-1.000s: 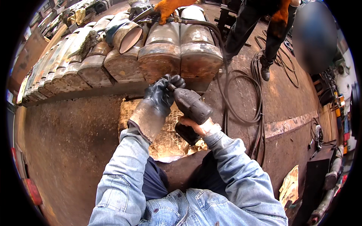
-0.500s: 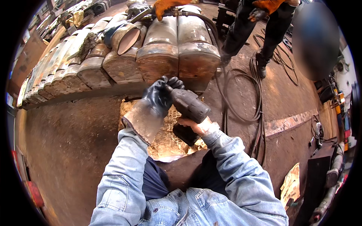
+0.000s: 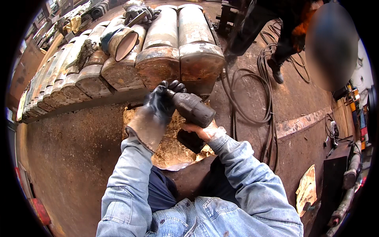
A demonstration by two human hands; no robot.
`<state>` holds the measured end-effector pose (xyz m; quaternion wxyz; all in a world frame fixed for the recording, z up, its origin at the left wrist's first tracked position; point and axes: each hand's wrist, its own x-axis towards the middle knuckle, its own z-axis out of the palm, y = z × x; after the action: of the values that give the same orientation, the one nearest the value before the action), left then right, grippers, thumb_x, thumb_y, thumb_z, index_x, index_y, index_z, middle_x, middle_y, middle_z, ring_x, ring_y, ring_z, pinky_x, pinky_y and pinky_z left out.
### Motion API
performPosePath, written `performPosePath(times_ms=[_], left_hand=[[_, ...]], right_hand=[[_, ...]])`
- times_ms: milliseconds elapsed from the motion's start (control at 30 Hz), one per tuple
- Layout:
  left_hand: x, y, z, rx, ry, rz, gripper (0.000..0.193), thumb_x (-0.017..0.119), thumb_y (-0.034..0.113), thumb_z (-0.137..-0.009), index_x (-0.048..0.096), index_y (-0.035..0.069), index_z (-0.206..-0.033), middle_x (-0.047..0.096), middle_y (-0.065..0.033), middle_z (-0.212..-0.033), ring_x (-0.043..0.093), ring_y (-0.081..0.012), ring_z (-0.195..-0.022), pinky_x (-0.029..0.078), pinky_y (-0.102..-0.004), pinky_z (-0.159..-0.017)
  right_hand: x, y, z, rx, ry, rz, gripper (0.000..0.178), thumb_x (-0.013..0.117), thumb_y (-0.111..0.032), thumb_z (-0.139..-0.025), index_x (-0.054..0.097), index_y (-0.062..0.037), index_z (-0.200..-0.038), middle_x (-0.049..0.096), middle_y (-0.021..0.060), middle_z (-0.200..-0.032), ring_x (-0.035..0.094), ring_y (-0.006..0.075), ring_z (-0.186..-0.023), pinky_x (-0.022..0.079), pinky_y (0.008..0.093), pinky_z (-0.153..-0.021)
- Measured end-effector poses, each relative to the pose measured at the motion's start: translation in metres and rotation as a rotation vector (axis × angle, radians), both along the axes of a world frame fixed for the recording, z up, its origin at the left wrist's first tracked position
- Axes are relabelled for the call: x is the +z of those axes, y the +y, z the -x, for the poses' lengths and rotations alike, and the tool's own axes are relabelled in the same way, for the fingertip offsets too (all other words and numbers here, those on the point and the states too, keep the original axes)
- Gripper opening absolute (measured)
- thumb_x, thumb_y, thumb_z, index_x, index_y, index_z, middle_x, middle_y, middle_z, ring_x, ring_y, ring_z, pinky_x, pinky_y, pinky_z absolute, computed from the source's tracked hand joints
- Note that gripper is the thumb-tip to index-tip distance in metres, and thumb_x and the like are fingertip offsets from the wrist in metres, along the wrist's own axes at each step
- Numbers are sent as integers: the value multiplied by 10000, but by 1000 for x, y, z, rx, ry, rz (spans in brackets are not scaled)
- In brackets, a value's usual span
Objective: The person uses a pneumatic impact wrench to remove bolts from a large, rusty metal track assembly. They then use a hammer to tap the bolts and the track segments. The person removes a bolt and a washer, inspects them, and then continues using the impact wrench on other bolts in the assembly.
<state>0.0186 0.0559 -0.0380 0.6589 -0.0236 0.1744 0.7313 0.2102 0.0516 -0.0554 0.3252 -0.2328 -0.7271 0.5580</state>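
Observation:
A dark, grimy cordless impact wrench (image 3: 194,109) is held in front of me, its nose pointing up and left. My right hand (image 3: 206,132) is wrapped round its grip, above the black battery base (image 3: 191,141). At the nose end, my left hand (image 3: 158,102), in a black glove with a dirty tan cuff, has its fingers closed; the glove hides exactly what they pinch there. Just beyond my hands stand the rusty end faces of two large rounded metal blocks (image 3: 158,65). Beneath the tool lies a stained yellowish sheet (image 3: 171,153) on the floor.
A row of similar metal blocks (image 3: 71,85) runs off to the left, with a loose work glove (image 3: 122,43) on top. Coiled hoses (image 3: 252,118) lie on the floor at right, near a person's dark-trousered leg (image 3: 281,47). A torn paper piece (image 3: 306,187) lies at lower right.
The other person's orange-gloved hand and the hose it held have left the block tops, and that person has shifted right. My grip on the wrench looks the same; the view has shifted slightly.

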Motion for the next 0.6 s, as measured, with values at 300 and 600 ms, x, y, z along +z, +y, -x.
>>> performPosePath(times_ms=[300, 600], left_hand=[[23, 5, 17, 37, 1394, 439, 151, 696, 90, -924, 715, 23, -1058, 758, -140, -1011, 748, -210, -885, 640, -365, -740], [23, -18, 27, -960, 2346, 743, 506, 744, 436, -853, 685, 110, -1237, 666, -156, -1287, 632, -331, -1202, 496, -422, -1022]], right_hand=[[-36, 4, 1, -248, -30, 218, 343, 778, -52, -838, 634, -43, -1149, 641, 24, -832, 595, 137, -729, 506, 310, -665], [-86, 37, 28, -538, -9, 354, 293, 779, -103, -828, 670, -48, -1094, 631, 8, -824, 564, 143, -696, 463, 302, -628]])
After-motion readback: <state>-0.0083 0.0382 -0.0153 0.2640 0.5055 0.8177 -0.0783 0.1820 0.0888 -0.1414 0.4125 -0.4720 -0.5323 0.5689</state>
